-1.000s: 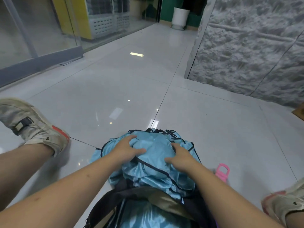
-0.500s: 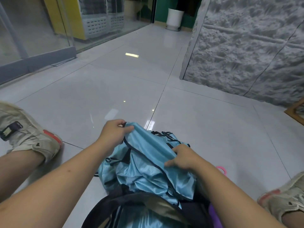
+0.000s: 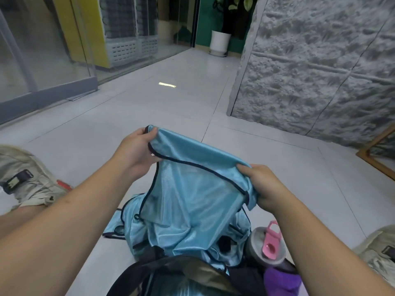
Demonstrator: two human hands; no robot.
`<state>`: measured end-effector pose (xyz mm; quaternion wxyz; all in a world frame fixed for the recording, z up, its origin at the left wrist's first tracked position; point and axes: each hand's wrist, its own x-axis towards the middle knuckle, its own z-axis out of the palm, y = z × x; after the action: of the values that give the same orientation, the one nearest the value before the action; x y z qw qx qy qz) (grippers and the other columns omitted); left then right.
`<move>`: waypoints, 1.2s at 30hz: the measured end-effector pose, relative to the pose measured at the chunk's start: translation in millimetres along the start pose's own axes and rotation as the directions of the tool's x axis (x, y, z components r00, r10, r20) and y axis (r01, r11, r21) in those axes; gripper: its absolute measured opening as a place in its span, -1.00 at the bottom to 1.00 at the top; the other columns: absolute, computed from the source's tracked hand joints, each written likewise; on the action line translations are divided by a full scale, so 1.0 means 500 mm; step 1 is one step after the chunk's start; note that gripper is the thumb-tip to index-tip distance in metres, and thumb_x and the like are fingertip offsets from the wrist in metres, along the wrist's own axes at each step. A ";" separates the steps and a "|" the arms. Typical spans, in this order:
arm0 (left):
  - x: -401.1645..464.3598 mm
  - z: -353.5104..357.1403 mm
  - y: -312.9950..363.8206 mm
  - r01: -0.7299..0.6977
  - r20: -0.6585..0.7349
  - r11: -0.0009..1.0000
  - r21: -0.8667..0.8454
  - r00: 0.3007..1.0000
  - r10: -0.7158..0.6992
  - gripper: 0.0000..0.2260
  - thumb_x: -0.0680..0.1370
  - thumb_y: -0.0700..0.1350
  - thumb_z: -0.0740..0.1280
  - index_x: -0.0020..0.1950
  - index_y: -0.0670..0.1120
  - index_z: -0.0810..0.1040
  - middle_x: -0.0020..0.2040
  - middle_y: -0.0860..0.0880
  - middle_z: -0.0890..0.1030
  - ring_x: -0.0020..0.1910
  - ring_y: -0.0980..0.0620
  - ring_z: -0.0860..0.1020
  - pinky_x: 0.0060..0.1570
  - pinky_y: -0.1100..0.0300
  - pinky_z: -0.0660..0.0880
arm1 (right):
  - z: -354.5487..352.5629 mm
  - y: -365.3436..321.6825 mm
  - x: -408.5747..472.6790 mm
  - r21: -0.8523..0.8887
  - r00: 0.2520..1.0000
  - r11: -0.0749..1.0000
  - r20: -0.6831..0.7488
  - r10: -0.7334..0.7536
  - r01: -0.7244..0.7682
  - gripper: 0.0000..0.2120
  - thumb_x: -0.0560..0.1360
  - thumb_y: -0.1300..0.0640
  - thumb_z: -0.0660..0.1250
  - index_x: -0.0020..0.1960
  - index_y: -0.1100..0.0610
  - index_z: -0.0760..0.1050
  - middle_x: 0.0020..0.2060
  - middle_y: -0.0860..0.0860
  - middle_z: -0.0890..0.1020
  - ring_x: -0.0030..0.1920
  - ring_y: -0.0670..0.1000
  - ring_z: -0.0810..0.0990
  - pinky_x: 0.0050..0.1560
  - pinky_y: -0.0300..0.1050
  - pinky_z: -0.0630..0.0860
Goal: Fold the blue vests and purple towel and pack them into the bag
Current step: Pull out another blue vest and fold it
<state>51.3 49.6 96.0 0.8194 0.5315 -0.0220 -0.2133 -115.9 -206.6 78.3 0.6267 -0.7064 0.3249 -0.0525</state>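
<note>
A shiny light-blue vest [image 3: 192,189] with dark trim hangs lifted above the floor. My left hand [image 3: 136,150] pinches its upper left edge and my right hand [image 3: 263,186] grips its right edge. More blue vest fabric [image 3: 132,227] lies crumpled on the floor beneath it. The dark bag [image 3: 162,274] sits open at the bottom of the view between my arms, with blue fabric showing inside. The purple towel [image 3: 280,280] shows at the bottom right, partly hidden by my right forearm.
A grey bottle with a pink lid [image 3: 269,246] stands right of the bag. My shoes rest at the left [image 3: 25,180] and right [image 3: 378,253]. A rough stone wall [image 3: 320,71] rises at the right, glass panels [image 3: 42,50] at the left, a white planter [image 3: 220,42] far back.
Both hands went from pressing on the crumpled vests to gripping one vest's edges and lifting it up off the pile. The view tilted upward.
</note>
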 end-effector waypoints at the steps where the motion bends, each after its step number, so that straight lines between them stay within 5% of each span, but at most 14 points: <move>1: -0.003 0.001 -0.003 0.007 0.000 1.000 -0.016 1.000 -0.007 -0.93 0.69 -0.15 0.30 0.14 -0.11 0.56 0.03 -0.09 0.68 0.09 -0.10 0.68 0.05 -0.11 0.68 | 0.000 -0.011 -0.002 0.081 1.000 0.997 0.002 0.020 -0.020 -0.74 0.64 0.10 0.37 0.06 0.31 0.66 -0.07 0.26 0.75 -0.14 0.19 0.71 0.05 0.14 0.62; 4: -0.011 0.003 -0.014 0.022 0.028 0.998 -0.065 0.999 -0.020 -0.89 0.71 -0.17 0.27 0.17 -0.09 0.58 0.06 -0.07 0.68 0.08 -0.11 0.68 0.05 -0.16 0.67 | 0.001 -0.035 -0.002 0.298 0.996 0.951 0.045 0.074 -0.084 -0.64 0.66 0.00 0.35 0.21 0.29 0.63 0.08 0.24 0.74 0.09 0.24 0.73 0.25 0.22 0.61; 9: -0.041 0.025 -0.050 0.130 0.170 0.989 0.072 0.975 -0.140 -0.58 0.64 -0.08 0.39 0.51 0.00 0.45 0.36 -0.08 0.58 0.23 -0.17 0.65 0.22 -0.23 0.60 | 0.018 -0.079 -0.013 0.471 0.994 0.879 0.100 0.034 -0.077 -0.62 0.70 -0.04 0.27 0.28 0.24 0.62 0.15 0.19 0.73 0.16 0.20 0.72 0.19 0.13 0.64; 11: -0.057 0.036 -0.077 0.125 0.204 0.963 0.238 0.963 -0.175 -0.29 0.59 -0.06 0.46 0.64 0.18 0.17 0.38 -0.01 0.52 0.26 -0.15 0.63 0.27 -0.22 0.56 | 0.024 -0.102 -0.023 0.448 0.994 0.894 0.111 -0.023 -0.029 -0.65 0.71 -0.02 0.24 0.26 0.22 0.62 0.11 0.17 0.74 0.05 0.15 0.75 0.06 0.06 0.66; 14: -0.066 0.047 -0.107 0.062 0.223 0.962 0.264 0.967 -0.123 -0.18 0.56 -0.04 0.49 0.63 0.35 0.06 0.26 0.06 0.54 0.30 -0.04 0.60 0.37 -0.24 0.48 | 0.024 -0.125 -0.037 0.302 0.984 0.950 0.131 -0.120 0.076 -0.69 0.73 0.01 0.21 0.19 0.21 0.63 0.02 0.15 0.76 -0.07 0.10 0.75 -0.02 0.02 0.66; 17: -0.058 0.045 -0.111 0.048 0.133 0.976 0.211 0.988 -0.077 -0.19 0.53 0.02 0.51 0.62 0.34 0.09 0.29 0.02 0.55 0.30 -0.05 0.59 0.28 -0.21 0.56 | 0.034 -0.126 -0.050 0.155 0.967 0.981 0.210 -0.147 0.115 -0.72 0.73 0.04 0.22 0.17 0.18 0.64 0.01 0.14 0.75 -0.08 0.10 0.73 0.02 0.03 0.66; 20: -0.071 0.045 -0.117 0.188 0.176 0.958 0.214 0.958 -0.228 -0.20 0.38 0.36 0.52 0.55 0.16 0.35 0.30 -0.07 0.60 0.16 -0.18 0.67 0.03 -0.15 0.64 | 0.068 -0.101 -0.058 0.090 0.936 0.987 0.317 -0.154 0.132 -0.77 0.72 0.12 0.23 0.18 0.15 0.64 0.02 0.16 0.75 -0.05 0.12 0.74 0.04 0.01 0.67; 22: -0.080 0.041 -0.125 0.240 0.269 0.941 0.240 0.915 -0.302 -0.26 0.36 0.23 0.56 0.48 0.05 0.45 0.27 -0.19 0.66 0.10 -0.23 0.69 -0.02 -0.14 0.64 | 0.089 -0.080 -0.060 0.017 0.889 0.985 0.428 -0.160 0.170 -0.77 0.67 0.20 0.30 0.28 0.10 0.63 0.13 0.16 0.74 0.12 0.20 0.73 0.21 0.08 0.65; 24: -0.077 0.031 -0.130 0.227 0.302 0.940 0.254 0.905 -0.300 -0.29 0.36 -0.18 0.60 0.47 0.04 0.44 0.25 -0.20 0.67 0.15 -0.25 0.69 0.12 -0.20 0.62 | 0.102 -0.060 -0.056 -0.063 0.830 0.981 0.545 -0.119 0.183 -0.63 0.60 0.28 0.38 0.38 0.06 0.59 0.22 0.12 0.71 0.25 0.21 0.68 0.35 0.11 0.57; 27: -0.075 0.025 -0.126 0.190 0.285 0.933 0.307 0.917 -0.281 -0.48 0.45 -0.55 0.28 0.33 -0.17 0.57 0.21 -0.32 0.66 0.17 -0.30 0.67 0.25 -0.17 0.58 | 0.101 -0.036 -0.045 -0.085 0.810 0.986 0.582 -0.069 0.145 -0.52 0.53 0.32 0.44 0.41 0.04 0.57 0.29 0.05 0.68 0.30 0.14 0.65 0.42 0.17 0.51; 29: -0.065 0.008 -0.127 0.191 0.165 0.927 0.324 0.953 -0.254 -0.55 0.46 -0.57 0.16 0.20 -0.25 0.62 0.13 -0.32 0.68 0.08 -0.27 0.67 0.14 -0.09 0.60 | 0.091 -0.019 -0.038 -0.112 0.837 0.986 0.545 -0.042 0.122 -0.49 0.48 0.31 0.50 0.39 0.02 0.58 0.29 0.11 0.65 0.19 0.13 0.69 0.28 0.15 0.61; 32: -0.041 -0.025 -0.117 0.216 0.020 0.957 0.192 0.974 -0.224 -0.62 0.53 -0.51 0.11 0.15 -0.22 0.60 0.12 -0.30 0.64 0.09 -0.23 0.62 0.08 -0.04 0.60 | 0.081 0.019 -0.035 -0.438 0.788 0.882 0.599 0.141 0.175 -0.56 0.45 0.28 0.56 0.25 -0.02 0.58 0.24 0.10 0.64 -0.10 -0.01 0.64 -0.14 -0.12 0.57; 36: -0.024 -0.038 -0.096 0.232 0.027 0.973 0.016 0.972 -0.233 -0.63 0.53 -0.48 0.07 0.09 -0.17 0.57 0.05 -0.22 0.57 -0.02 -0.15 0.57 -0.04 0.03 0.57 | 0.102 0.085 -0.026 -0.637 0.711 0.728 0.633 0.307 0.254 -0.75 0.34 0.16 0.60 0.00 0.04 0.68 -0.06 0.03 0.76 -0.17 -0.06 0.63 -0.06 -0.13 0.50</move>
<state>29.5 54.1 47.7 0.7851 0.5324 0.0272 -0.3152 -118.4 -156.6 32.8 0.3953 -0.8451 0.0677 0.3535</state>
